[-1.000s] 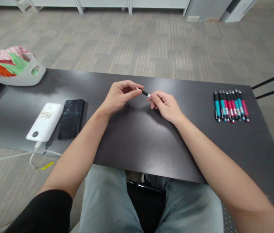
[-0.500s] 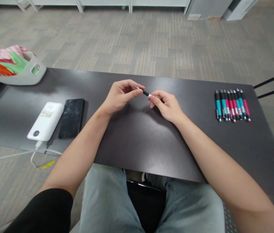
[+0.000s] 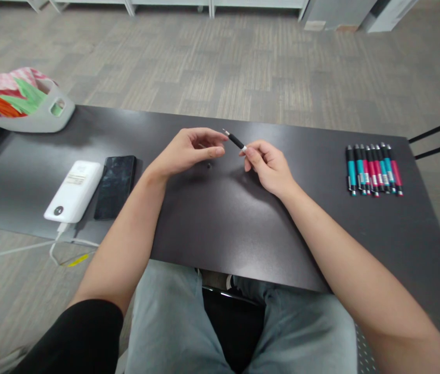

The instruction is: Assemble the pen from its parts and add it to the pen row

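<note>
Left hand (image 3: pixel 196 149): thumb and fingers narrowly parted, having released the pen's (image 3: pixel 236 140) front end since the earlier frame. Right hand (image 3: pixel 269 165): thumb and fingers pinch the pen, located near centre toward 12 o'clock; black grip, white section, slim metallic tip pointing to 11 o'clock. Power bank (image 3: pixel 74 193), 9 o'clock: printing illegible. Pens (image 3: pixel 372 169), 3 o'clock: labels illegible

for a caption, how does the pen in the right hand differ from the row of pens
The pen is held in the right hand; the row of pens lies on the table. The pen slants leftward; the row's pens run roughly toward the far edge. The pen shows mainly black and white; the row adds teal and pink. Both show black.
</note>
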Action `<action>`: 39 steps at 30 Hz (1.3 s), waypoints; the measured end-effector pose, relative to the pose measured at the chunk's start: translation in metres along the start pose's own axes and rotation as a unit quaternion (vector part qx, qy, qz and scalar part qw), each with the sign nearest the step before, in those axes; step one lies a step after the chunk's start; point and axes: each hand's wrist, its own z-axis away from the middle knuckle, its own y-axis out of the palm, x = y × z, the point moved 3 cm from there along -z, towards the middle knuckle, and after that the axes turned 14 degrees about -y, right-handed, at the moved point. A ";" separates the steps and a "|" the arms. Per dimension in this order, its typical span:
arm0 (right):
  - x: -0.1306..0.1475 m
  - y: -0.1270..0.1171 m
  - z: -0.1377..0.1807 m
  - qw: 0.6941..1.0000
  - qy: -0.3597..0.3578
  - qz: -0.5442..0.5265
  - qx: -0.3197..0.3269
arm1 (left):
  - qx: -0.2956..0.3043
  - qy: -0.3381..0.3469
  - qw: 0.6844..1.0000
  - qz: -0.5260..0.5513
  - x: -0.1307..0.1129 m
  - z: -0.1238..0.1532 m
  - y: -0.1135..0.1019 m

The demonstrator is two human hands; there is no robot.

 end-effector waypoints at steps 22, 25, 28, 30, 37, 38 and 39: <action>0.000 0.000 -0.001 0.999 0.001 0.018 -0.029 | -0.085 0.043 0.991 0.093 -0.005 -0.002 -0.013; 0.001 -0.001 -0.001 1.000 0.002 0.021 -0.024 | -0.067 0.044 0.992 0.094 -0.003 -0.004 -0.007; 0.001 -0.001 -0.001 1.000 0.001 0.019 -0.021 | -0.060 0.042 0.993 0.094 -0.003 -0.005 -0.003; 0.001 -0.001 -0.001 1.000 0.000 0.020 -0.022 | -0.065 0.042 0.992 0.096 -0.003 -0.005 -0.003; 0.000 -0.001 -0.001 1.000 0.000 0.017 -0.025 | -0.083 0.050 0.991 0.091 -0.004 -0.004 -0.008; 0.000 -0.001 -0.001 1.000 -0.004 0.014 -0.025 | -0.077 0.052 0.992 0.089 -0.004 -0.004 -0.007; 0.000 -0.001 -0.001 1.000 -0.007 0.013 -0.024 | -0.071 0.053 0.992 0.086 -0.004 -0.004 -0.005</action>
